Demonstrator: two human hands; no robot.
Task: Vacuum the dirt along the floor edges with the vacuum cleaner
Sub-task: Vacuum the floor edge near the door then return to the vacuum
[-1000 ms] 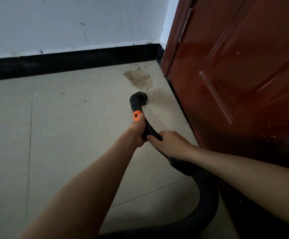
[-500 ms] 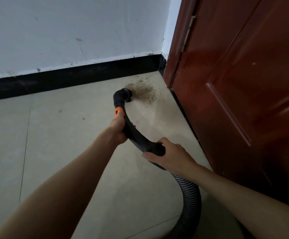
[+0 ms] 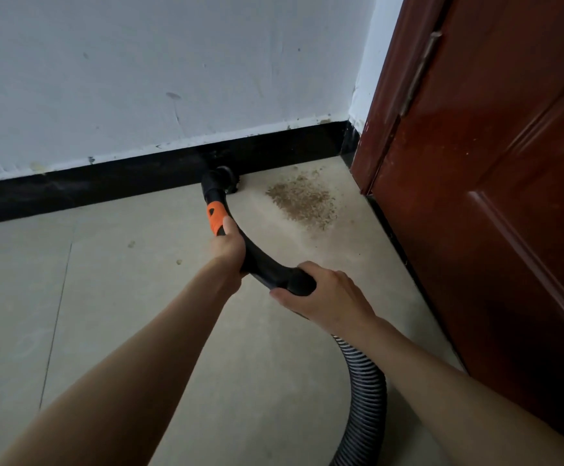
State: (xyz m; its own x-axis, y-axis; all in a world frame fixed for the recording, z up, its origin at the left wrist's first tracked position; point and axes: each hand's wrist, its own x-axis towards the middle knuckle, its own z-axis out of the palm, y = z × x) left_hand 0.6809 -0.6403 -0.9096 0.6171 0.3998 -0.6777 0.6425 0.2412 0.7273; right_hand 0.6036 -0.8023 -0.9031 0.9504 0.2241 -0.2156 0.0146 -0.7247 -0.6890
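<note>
Hands on the hose, both of them, and the vacuum nozzle (image 3: pixel 222 180) is down at the far edge of the floor (image 3: pixel 112 297), its black mouth right against the black baseboard (image 3: pixel 106 183). Left hand (image 3: pixel 228 245) takes the forward grip, fingers curled round the curved black wand (image 3: pixel 264 260) just behind the orange collar (image 3: pixel 215 216), thumb lying along the top toward that collar. Right hand (image 3: pixel 327 295) takes the rear grip, fingers wrapped over the thick end of the wand where it meets the ribbed hose (image 3: pixel 366 398); the hose drops from under that wrist and loops down toward the near edge of the floor (its far end runs out of view at the bottom).

And the dirt (image 3: pixel 302 201)? It sits to the right of the nozzle, a brown scatter of fine grains in the far right corner of the floor, near the baseboard and just beside the foot of the reddish-brown door (image 3: pixel 492 196). Nozzle and dirt are apart, with a strip of bare pale tile between them. So the pile lies ahead of and to the right of both hands, well beyond the forward grip. White wall (image 3: pixel 173 62) above the baseboard, scuffed in places. A couple of small specks (image 3: pixel 179 262) lie on the tile left of the wand.
</note>
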